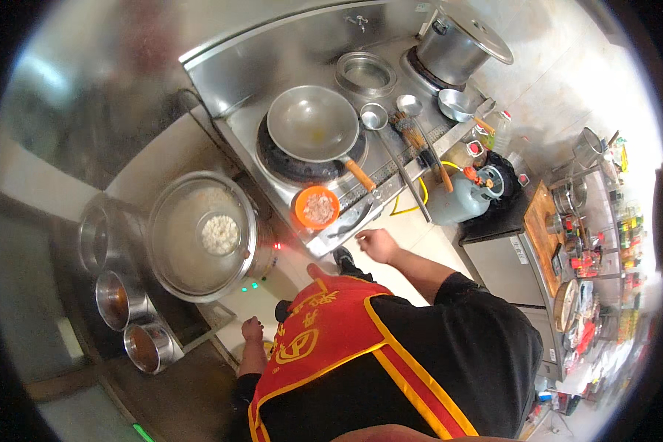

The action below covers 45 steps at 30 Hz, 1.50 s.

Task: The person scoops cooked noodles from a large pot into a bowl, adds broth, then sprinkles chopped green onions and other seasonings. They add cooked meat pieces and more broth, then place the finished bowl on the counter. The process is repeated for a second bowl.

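The right hand (379,244) sits in the middle of the frame, fingers loosely curled and holding nothing. It is close to the orange bowl (317,207) of chopped food, which waits at the stove's front edge, just below the empty wok (314,123), handy for cooking. The left hand (252,329) hangs low, lower left, fingers together, empty. A big steaming pot (199,236) stands on the left.

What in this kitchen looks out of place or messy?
Little stands out. The orange bowl of pale chopped food sits on the front edge of the stove, close to the drop. A gas cylinder with a yellow hose stands right beside the stove.
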Motion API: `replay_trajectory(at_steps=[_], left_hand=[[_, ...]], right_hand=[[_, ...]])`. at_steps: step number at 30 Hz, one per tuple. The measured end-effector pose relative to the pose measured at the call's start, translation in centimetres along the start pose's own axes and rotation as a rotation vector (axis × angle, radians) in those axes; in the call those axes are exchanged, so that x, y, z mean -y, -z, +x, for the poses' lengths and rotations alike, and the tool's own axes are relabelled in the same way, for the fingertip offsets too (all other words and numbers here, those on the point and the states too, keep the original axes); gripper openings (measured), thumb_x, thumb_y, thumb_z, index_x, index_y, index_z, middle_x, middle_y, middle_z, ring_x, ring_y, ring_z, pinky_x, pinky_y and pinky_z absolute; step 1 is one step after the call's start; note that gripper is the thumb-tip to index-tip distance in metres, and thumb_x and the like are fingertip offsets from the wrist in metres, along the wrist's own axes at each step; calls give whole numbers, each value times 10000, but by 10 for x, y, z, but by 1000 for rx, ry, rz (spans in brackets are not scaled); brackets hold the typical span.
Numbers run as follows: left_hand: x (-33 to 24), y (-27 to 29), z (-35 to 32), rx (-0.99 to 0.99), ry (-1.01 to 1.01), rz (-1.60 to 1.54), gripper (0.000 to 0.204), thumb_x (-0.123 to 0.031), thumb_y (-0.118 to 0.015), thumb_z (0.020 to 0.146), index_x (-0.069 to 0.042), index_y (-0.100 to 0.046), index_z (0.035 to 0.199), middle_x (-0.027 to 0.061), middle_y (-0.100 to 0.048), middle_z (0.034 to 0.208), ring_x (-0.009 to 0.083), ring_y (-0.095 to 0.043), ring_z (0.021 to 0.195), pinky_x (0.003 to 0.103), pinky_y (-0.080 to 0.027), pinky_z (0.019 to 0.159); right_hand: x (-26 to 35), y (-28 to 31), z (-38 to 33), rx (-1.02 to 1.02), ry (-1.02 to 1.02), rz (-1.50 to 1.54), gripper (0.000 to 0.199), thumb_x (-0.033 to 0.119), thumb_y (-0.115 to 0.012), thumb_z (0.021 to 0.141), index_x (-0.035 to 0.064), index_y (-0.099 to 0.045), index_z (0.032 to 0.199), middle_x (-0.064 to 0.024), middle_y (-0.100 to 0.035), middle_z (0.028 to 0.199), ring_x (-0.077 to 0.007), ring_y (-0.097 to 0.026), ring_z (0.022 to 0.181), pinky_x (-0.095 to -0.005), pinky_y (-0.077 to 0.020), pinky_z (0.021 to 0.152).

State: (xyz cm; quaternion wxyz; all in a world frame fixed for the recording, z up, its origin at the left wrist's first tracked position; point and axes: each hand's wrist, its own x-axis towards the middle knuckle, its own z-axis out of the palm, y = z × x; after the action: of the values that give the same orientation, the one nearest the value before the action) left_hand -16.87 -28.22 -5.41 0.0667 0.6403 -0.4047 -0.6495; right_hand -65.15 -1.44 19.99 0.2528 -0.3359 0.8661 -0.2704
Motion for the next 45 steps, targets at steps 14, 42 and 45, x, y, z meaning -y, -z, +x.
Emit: replay_trajectory(at_steps=[14,42,45], left_hand=[[-27,-148,-110,-508,110,598,624,-394,-607,927,14,-558,1397,277,-616,1376,394,-586,1307,441,-457,1137],[-14,-64,-35,-233,-17,453,376,-241,-489,959,-10,-764,1070,238,-696,1231,386,-640,1204,451,-516,1037],[32,-33,-16,8,-189,1161,328,-154,-507,952,-34,-771,1105,216,-720,1211,346,-691,1151,447,-539,1023]], right_hand=[[-379,253,173,-9,-739,609,91,25,-592,796,58,-650,858,-112,-550,601,-276,-517,380,-450,-409,325],[181,0,136,566,477,-303,316,291,-679,940,4,-715,1068,-256,-710,877,-442,-690,850,-475,-549,773],[221,-33,146,580,433,-520,344,316,-646,942,-5,-723,1042,-266,-710,896,-442,-696,902,-499,-550,821]])
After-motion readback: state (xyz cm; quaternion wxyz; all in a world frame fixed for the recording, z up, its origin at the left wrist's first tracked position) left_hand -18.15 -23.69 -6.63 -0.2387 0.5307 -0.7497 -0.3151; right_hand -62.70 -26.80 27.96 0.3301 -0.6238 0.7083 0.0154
